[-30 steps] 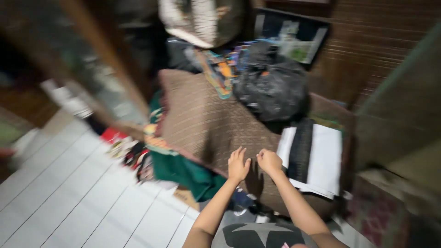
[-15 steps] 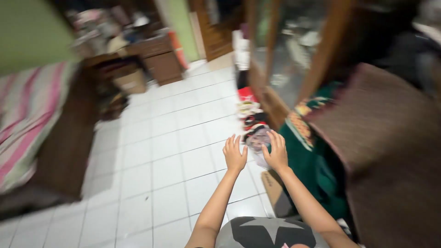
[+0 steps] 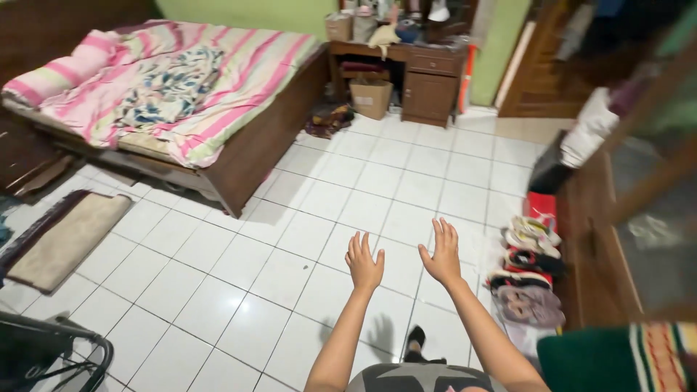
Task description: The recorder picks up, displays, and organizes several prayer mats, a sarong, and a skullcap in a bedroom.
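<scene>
Head view: both arms stretched out over the white tiled floor [image 3: 218, 276]. Left hand [image 3: 364, 261] empty, fingers spread, palm down, touching nothing. Right hand [image 3: 441, 252] just beside it, also empty with fingers splayed. Nearest things: a row of shoes and sandals [image 3: 528, 272] along the floor's right edge, against a wooden cabinet [image 3: 592, 247], near the right hand but apart from it. Folded green cloth [image 3: 617, 358] at bottom right corner. Bed with striped pink cover [image 3: 218, 80] far left, a brown mat [image 3: 65, 236] beside it; wooden desk [image 3: 428, 72] at the far wall with a cardboard box [image 3: 371, 96] under it. Dark object between the person's legs, possibly a foot [image 3: 416, 341].
</scene>
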